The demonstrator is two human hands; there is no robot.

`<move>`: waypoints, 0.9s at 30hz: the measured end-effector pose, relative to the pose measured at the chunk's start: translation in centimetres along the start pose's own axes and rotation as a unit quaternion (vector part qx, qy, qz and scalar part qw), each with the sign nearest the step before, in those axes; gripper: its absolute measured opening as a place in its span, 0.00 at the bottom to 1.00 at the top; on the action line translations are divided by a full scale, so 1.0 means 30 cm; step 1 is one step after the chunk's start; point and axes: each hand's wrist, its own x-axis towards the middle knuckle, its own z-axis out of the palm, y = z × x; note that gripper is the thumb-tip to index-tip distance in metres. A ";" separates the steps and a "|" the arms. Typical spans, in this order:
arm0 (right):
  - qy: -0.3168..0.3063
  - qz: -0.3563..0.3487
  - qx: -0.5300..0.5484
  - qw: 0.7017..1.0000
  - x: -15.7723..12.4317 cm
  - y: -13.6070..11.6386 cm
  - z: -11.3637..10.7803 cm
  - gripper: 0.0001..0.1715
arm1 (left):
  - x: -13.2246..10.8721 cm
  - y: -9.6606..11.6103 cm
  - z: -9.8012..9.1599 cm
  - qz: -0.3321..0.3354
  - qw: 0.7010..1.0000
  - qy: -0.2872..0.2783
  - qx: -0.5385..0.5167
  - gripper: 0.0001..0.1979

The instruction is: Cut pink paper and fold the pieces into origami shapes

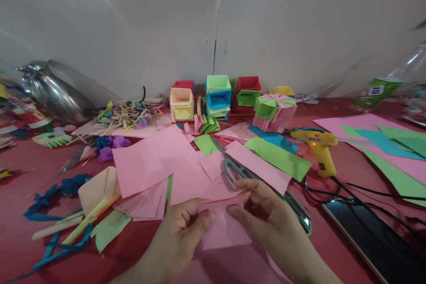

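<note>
A small pink paper piece [223, 227] with a folded upper edge is held between both hands near the front of the table. My left hand [189, 226] pinches its left side, thumb on top. On the right side, my right hand [258, 208] grips the upper edge between thumb and fingers. Larger pink sheets [151, 159] lie beyond the hands. Scissors with green handles [238, 171] rest on the papers just past my right hand, beside a pink strip [258, 166] and a green strip [279, 157].
Folded paper boxes [218, 97] stand along the back wall. A yellow glue gun [319, 148] with a black cable and a phone [362, 235] are at right. Blue paper curls [53, 195] lie left; a metal jug [56, 93] and a green-labelled bottle [376, 93] stand farther back.
</note>
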 end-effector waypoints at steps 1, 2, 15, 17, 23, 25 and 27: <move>-0.019 0.010 0.006 1.000 0.002 -0.003 -0.002 0.12 | 0.002 -0.004 -0.003 0.004 1.000 -0.007 0.006 0.12; -0.035 0.016 0.012 0.999 0.004 -0.006 -0.005 0.11 | 0.004 -0.008 -0.006 0.009 1.000 -0.010 0.016 0.13; -0.002 0.053 0.070 0.996 0.013 -0.030 -0.041 0.11 | -0.005 -0.047 -0.003 -0.115 0.992 -0.018 0.055 0.20; -0.013 0.065 0.088 0.994 0.013 -0.032 -0.038 0.11 | -0.006 -0.049 0.000 -0.112 0.992 -0.016 0.058 0.20; 0.005 0.041 0.055 0.998 0.011 -0.033 -0.026 0.11 | -0.006 -0.047 -0.001 -0.115 0.991 -0.060 0.030 0.14; 0.001 0.021 0.049 0.999 0.007 -0.032 -0.021 0.10 | -0.008 -0.041 0.002 -0.118 0.989 -0.082 0.031 0.12; -0.006 0.006 0.048 0.999 0.004 -0.029 -0.015 0.10 | -0.010 -0.035 0.009 -0.122 0.989 -0.076 0.044 0.11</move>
